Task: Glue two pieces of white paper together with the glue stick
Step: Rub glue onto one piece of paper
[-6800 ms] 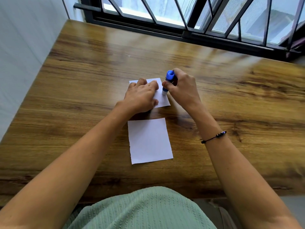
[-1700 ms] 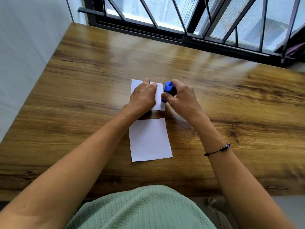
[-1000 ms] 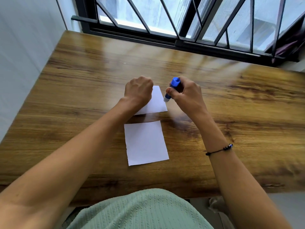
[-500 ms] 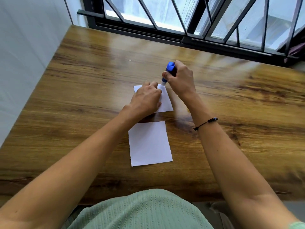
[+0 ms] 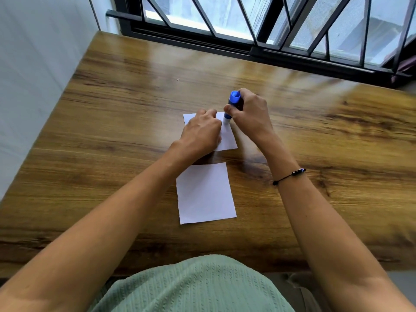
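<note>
Glue stick (image 5: 231, 107) tip down on the far white sheet (image 5: 227, 137), gripped by the right hand (image 5: 249, 113).

The blue stick stands nearly upright with its pale tip touching the far sheet's corner at about 1 o'clock from the sheet's middle, the right hand's fingers and thumb curled round its barrel. The left hand (image 5: 201, 134) rests on the same sheet with its fingers bent, pinning it to the wooden table (image 5: 126, 122); the two hands sit just beside each other. The near white sheet (image 5: 204, 193) lies flat and untouched at 6 o'clock from the far one, a strip of bare wood between them. A dark cord bracelet (image 5: 288, 176) circles the right wrist. A barred window (image 5: 258, 23) runs along the table's 12 o'clock edge.
</note>
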